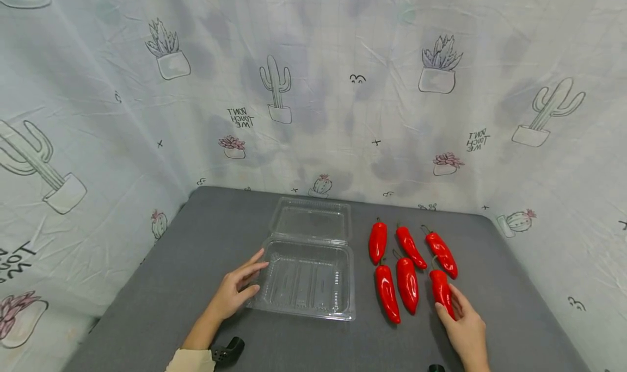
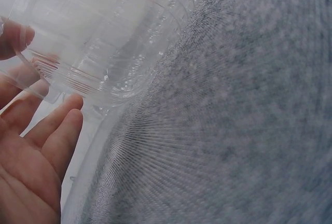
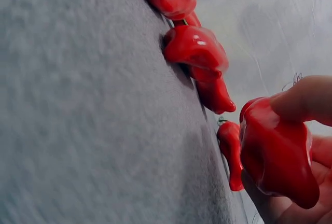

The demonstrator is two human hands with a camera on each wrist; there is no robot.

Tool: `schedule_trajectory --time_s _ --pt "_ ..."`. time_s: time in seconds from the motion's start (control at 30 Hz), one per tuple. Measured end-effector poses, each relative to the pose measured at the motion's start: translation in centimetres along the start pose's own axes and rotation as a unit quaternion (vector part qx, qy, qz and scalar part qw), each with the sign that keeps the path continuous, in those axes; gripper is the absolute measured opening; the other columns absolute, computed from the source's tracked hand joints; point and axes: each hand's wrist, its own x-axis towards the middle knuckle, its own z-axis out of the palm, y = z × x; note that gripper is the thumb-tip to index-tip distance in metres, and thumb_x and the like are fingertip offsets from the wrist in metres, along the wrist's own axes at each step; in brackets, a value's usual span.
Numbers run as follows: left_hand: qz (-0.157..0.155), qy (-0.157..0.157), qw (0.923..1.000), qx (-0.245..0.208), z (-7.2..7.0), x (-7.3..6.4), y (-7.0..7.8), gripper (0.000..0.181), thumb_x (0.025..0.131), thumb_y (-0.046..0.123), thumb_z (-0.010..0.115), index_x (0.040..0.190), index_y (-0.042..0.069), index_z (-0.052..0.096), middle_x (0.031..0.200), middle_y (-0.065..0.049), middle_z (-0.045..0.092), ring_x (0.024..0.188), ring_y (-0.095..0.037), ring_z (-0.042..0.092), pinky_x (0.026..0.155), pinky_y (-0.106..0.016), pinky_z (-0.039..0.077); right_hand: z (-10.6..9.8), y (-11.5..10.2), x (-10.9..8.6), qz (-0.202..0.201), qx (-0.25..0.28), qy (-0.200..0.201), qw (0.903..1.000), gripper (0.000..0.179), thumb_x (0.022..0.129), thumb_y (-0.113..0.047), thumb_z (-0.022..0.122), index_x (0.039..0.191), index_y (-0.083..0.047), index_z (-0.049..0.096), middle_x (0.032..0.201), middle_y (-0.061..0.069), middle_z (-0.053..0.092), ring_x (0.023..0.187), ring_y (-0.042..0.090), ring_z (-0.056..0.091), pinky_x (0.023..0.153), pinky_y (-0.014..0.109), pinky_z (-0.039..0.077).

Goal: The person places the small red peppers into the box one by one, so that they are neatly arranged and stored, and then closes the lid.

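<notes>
In the head view a clear plastic clamshell box lies with its lid folded back. At its left side is my left hand; the left wrist view shows the thumb and fingers about the rim of the box, partly seen through the plastic. To the right, my right hand holds a glossy red chili pepper, its thumb on one side and fingers on the other. The right wrist view shows the held pepper between thumb and fingers; its lower end hides part of the hand.
Several more red peppers lie in two rough rows between the box and my right hand, stems mostly pointing away. The grey table ends against a hanging cloth printed with cacti.
</notes>
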Motion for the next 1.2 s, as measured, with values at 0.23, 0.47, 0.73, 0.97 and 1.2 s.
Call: schedule_trajectory --time_s 0.23,0.47,0.73,0.97,1.2 --pt "-0.014 -0.002 0.9999 -0.007 0.0 -0.1 0.1 0.046 0.083 -0.016 0.057 0.128 -0.012 0.05 0.148 -0.031 0.03 0.137 -0.012 0.036 0.102 -0.016 0.04 0.1 -0.6 -0.3 -0.002 0.011 -0.013 0.9999 0.064 0.085 -0.02 0.07 0.139 0.002 0.044 0.134 0.027 0.05 0.118 0.042 0.053 0.088 0.033 0.045" --pt "-0.015 -0.006 0.9998 -0.016 0.1 -0.2 0.1 0.046 0.082 -0.017 0.056 0.128 -0.014 0.05 0.148 -0.032 0.028 0.138 -0.012 0.034 0.102 -0.016 0.039 0.1 -1.4 -0.8 -0.022 0.041 0.004 0.9989 0.062 0.083 -0.021 0.073 0.136 0.0 0.048 0.133 0.024 0.053 0.098 -0.022 0.048 0.07 -0.009 0.032" --pt "-0.025 -0.005 0.9997 -0.008 -0.1 0.0 0.1 0.046 0.083 -0.015 0.056 0.129 -0.012 0.05 0.146 -0.034 0.029 0.137 -0.012 0.036 0.102 -0.017 0.04 -0.2 -2.9 -0.7 -0.035 0.08 -0.026 0.9959 0.063 0.085 -0.024 0.071 0.139 -0.002 0.047 0.136 0.021 0.051 0.103 -0.021 0.046 0.072 -0.006 0.037" --pt "-0.009 -0.003 1.0 -0.002 0.0 0.1 0.1 0.046 0.083 -0.016 0.057 0.128 -0.014 0.05 0.149 -0.029 0.03 0.137 -0.012 0.035 0.102 -0.017 0.04 -0.1 -4.2 -0.6 -0.068 0.13 -0.061 0.9873 0.061 0.087 -0.023 0.069 0.139 -0.002 0.045 0.135 0.023 0.052 0.101 -0.02 0.048 0.075 -0.001 0.043" --pt "-0.024 -0.004 0.9996 -0.012 0.0 0.0 0.2 0.046 0.083 -0.016 0.056 0.128 -0.013 0.05 0.147 -0.034 0.029 0.138 -0.011 0.034 0.103 -0.016 0.038 0.7 -5.2 -0.4 -0.054 0.135 -0.091 0.9852 0.061 0.089 -0.033 0.066 0.14 -0.008 0.045 0.135 0.02 0.05 0.11 0.005 0.058 0.077 0.015 0.053"
